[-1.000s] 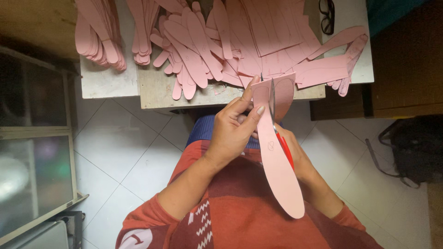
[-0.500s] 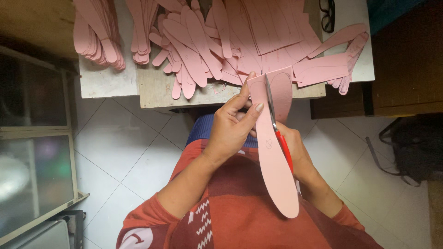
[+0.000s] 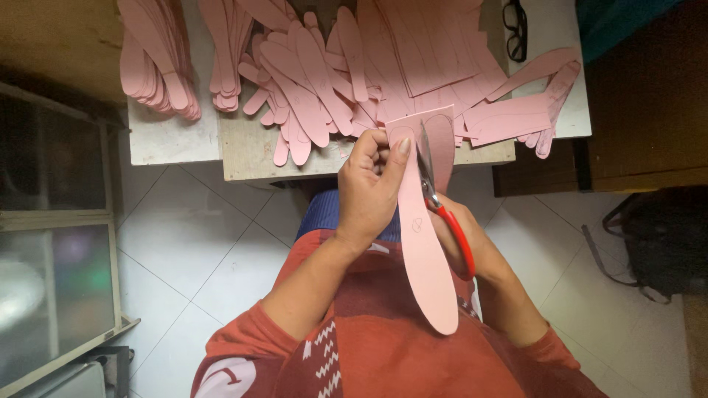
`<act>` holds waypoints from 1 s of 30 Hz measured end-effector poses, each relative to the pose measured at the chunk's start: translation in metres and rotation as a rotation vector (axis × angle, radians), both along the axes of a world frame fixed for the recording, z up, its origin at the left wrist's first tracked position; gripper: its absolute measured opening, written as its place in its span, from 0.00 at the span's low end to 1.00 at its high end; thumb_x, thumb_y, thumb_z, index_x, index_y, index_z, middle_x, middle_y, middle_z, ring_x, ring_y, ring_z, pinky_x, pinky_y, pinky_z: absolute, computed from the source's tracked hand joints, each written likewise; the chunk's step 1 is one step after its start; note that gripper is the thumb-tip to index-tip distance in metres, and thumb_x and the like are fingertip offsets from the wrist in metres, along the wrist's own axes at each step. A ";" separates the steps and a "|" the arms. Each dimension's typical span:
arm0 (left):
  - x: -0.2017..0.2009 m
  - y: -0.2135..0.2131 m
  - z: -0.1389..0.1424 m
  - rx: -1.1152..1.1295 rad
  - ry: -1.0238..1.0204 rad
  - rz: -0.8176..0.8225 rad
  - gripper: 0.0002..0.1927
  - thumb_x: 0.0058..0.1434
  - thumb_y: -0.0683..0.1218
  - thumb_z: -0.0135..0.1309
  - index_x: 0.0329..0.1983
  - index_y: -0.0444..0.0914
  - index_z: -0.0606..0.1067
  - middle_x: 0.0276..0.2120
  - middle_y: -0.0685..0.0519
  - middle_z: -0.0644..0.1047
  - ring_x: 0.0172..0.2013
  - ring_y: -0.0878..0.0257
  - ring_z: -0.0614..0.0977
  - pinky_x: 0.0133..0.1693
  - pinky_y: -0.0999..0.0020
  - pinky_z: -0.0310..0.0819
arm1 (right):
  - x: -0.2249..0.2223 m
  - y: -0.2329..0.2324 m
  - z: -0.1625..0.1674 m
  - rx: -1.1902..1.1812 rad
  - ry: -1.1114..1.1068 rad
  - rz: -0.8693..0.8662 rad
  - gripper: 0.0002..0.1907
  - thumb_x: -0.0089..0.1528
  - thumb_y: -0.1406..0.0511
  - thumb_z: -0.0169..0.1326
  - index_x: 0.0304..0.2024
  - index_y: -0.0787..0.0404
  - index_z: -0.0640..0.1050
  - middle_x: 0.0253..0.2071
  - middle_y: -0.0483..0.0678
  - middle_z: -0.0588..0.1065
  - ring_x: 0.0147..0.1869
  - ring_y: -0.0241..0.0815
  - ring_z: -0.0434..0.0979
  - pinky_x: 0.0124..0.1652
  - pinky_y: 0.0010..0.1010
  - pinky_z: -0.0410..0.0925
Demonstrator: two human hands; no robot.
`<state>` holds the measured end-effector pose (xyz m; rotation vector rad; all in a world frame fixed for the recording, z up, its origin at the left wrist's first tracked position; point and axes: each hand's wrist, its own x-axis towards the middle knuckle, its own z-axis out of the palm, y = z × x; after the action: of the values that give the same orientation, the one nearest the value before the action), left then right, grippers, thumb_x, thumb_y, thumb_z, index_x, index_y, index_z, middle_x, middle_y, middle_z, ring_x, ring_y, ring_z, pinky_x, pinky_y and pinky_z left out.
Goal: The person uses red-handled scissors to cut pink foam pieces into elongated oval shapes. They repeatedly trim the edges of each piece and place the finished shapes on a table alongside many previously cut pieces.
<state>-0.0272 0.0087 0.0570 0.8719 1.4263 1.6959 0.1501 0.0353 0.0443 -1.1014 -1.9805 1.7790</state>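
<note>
Scissors now further up centre of frame vs 1s ago; left hand clamps pink sheet, right hand grips handles.

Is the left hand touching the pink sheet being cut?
Touching. The head view shows the left hand pinching the pink sheet, thumb on its face, beside the scissors.
</note>
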 end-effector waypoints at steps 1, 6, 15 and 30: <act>-0.002 0.002 0.002 -0.008 0.023 0.006 0.09 0.71 0.46 0.55 0.39 0.36 0.72 0.25 0.59 0.75 0.26 0.76 0.71 0.27 0.78 0.67 | 0.003 0.003 -0.003 -0.080 0.098 0.000 0.19 0.68 0.58 0.44 0.50 0.67 0.74 0.38 0.47 0.76 0.41 0.32 0.72 0.42 0.27 0.69; -0.009 0.009 0.010 -0.029 0.118 0.015 0.10 0.70 0.48 0.56 0.39 0.37 0.71 0.25 0.60 0.75 0.26 0.77 0.73 0.27 0.78 0.69 | 0.013 0.018 -0.022 -0.155 0.312 0.034 0.24 0.71 0.55 0.40 0.55 0.69 0.72 0.48 0.48 0.74 0.51 0.34 0.70 0.54 0.28 0.65; -0.007 0.004 0.017 -0.087 0.092 -0.109 0.10 0.69 0.49 0.56 0.39 0.38 0.75 0.24 0.61 0.76 0.25 0.77 0.74 0.27 0.79 0.69 | -0.005 0.031 -0.012 0.210 0.163 0.080 0.19 0.69 0.58 0.39 0.52 0.66 0.69 0.33 0.47 0.72 0.36 0.40 0.70 0.40 0.31 0.68; -0.021 0.005 0.037 -0.092 0.073 -0.287 0.09 0.69 0.47 0.56 0.40 0.36 0.76 0.22 0.63 0.73 0.24 0.80 0.69 0.24 0.81 0.62 | 0.002 0.027 0.000 0.144 0.153 0.027 0.30 0.68 0.42 0.41 0.35 0.63 0.70 0.25 0.43 0.67 0.29 0.35 0.65 0.30 0.28 0.66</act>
<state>-0.0484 0.0140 0.0937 1.0411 1.3428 1.3872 0.1518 0.0618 0.0440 -0.8712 -2.0034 1.6504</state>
